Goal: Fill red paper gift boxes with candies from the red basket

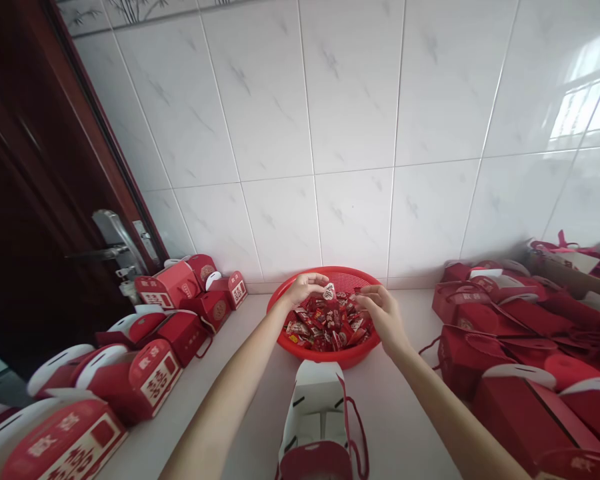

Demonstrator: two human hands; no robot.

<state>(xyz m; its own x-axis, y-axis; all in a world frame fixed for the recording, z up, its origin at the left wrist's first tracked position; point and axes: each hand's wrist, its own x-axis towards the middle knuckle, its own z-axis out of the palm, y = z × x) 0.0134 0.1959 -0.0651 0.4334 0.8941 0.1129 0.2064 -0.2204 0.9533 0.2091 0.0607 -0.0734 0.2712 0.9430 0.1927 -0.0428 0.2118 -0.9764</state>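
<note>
A red plastic basket [325, 361] stands against the wall, filled with wrapped candies [333, 320] in mostly red wrappers. Above the candies, my left hand [306, 289] pinches a small white candy [329, 291] with dark print between thumb and fingers. My right hand [384, 315] hovers over the basket's right side, its thumb and fingertips close together; whether a small red wrapper there is held or lies behind them is unclear. In front of the basket, between my forearms, an open gift box [320, 423] shows its white inside, with a red cord handle [359, 437] on its right.
Red gift boxes [145, 373] with white lids line the left side, near a dark door [30, 200] with a metal handle [123, 243]. More red boxes [525, 407] crowd the right, below a carton [575, 263] of red items. White wall tiles [350, 133] rise behind.
</note>
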